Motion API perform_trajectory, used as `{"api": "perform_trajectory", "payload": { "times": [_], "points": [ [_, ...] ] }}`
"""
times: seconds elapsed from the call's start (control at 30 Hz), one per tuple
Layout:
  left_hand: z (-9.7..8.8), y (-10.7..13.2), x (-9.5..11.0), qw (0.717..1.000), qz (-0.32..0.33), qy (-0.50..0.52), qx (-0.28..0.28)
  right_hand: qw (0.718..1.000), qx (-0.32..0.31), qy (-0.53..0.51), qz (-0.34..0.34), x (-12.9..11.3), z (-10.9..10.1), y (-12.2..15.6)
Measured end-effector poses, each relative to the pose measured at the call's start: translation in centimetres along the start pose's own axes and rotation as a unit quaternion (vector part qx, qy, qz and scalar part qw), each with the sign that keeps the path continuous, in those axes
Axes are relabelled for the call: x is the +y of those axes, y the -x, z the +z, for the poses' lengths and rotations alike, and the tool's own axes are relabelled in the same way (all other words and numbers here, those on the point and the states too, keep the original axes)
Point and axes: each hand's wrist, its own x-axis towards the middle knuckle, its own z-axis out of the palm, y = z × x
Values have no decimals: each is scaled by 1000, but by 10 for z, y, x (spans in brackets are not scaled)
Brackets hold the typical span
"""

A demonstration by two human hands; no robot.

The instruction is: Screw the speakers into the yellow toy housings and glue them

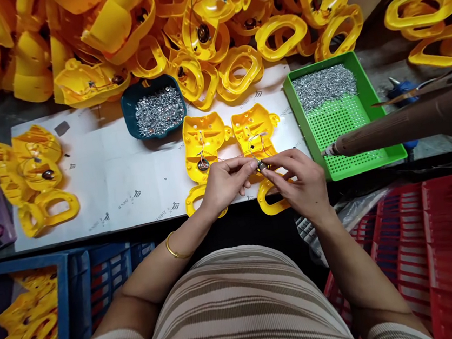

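White sheet (104, 172) | front edge: dark logo (175, 206), repeated | lettering (161, 215): seemingly "ZHEN", remainder too small to read

Left hand (226, 187) and right hand (304, 179) pinch small round part (262, 166) at near end of right yellow shell (248, 127); left yellow shell (205, 131) just beside; silvery hardware (158, 111) in teal bin (132, 120); more in green tray (340, 137); yellow housings (110, 33) heaped behind.
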Motion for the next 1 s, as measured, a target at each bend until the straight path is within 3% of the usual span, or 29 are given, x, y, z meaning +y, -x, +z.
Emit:
{"api": "perform_trajectory", "payload": {
  "times": [0.07,0.13,0.2,0.43,0.77,1.0],
  "points": [
    [-3,1,-2,989,95,-112,25,999,-5,37,3,2,-1,-5],
    [-6,1,-5,958,180,-218,50,997,-34,67,7,2,1,-9],
    [-7,1,-8,929,217,-295,59,993,-68,100,18,2,5,-12],
    [-4,1,-10,873,199,-443,35,972,-50,229,30,5,14,-14],
    [0,-1,-12,869,197,-454,17,976,-48,212,15,8,16,-15],
    [6,-2,-4,854,171,-491,26,972,-89,215,10,12,14,-17]
  ]
}}
